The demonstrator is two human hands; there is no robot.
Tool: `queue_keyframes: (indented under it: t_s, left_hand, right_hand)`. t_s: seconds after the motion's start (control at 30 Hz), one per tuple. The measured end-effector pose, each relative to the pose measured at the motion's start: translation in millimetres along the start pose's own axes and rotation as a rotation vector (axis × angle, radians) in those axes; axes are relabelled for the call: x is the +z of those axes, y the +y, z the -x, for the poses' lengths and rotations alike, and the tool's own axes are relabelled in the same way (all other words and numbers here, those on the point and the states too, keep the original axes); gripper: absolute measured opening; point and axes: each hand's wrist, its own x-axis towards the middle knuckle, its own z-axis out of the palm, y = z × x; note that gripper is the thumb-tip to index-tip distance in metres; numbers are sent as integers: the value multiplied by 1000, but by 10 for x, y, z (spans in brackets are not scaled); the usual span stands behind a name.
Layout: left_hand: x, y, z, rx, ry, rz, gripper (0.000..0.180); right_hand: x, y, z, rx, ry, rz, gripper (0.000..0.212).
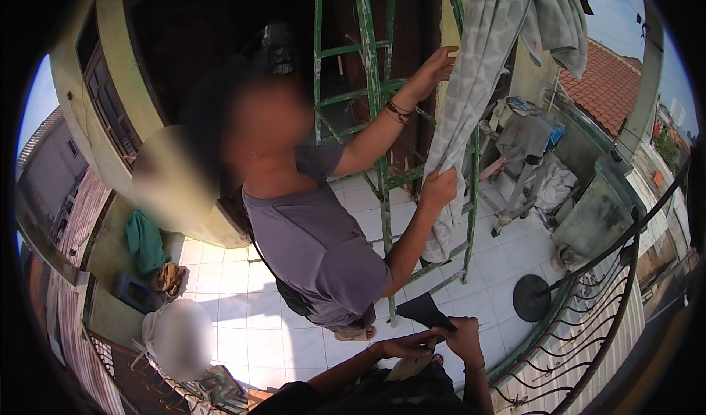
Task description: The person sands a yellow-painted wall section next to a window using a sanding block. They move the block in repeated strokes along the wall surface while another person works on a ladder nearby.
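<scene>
Low in the head view, my left hand [404, 346] and my right hand [465, 339] are close together in front of my body. My right hand is closed on a flat black sheet [425, 311] that stands up and away from me; its material is unclear. The fingers of my left hand are closed at a pale beige flat piece [409, 368], which hangs below them. Whether the two pieces are joined cannot be made out.
A person in a grey shirt [316, 238] holds a grey patterned cloth [471, 106] hanging by a green ladder [373, 84]. A curved metal railing [588, 341] and round black base [531, 297] are right. A cloth-covered stand [526, 132] stands behind.
</scene>
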Motion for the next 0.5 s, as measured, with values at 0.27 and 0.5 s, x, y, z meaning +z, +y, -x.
queue_keyframes:
  t_s: [0.27,0.5]
  left_hand:
    - [-11,415,-239,29,34,-403,70]
    - [40,769,-706,156,-76,-618,44]
  right_hand:
    - [-301,26,78,240,104,-182,38]
    - [-611,504,388,462,116,-587,28]
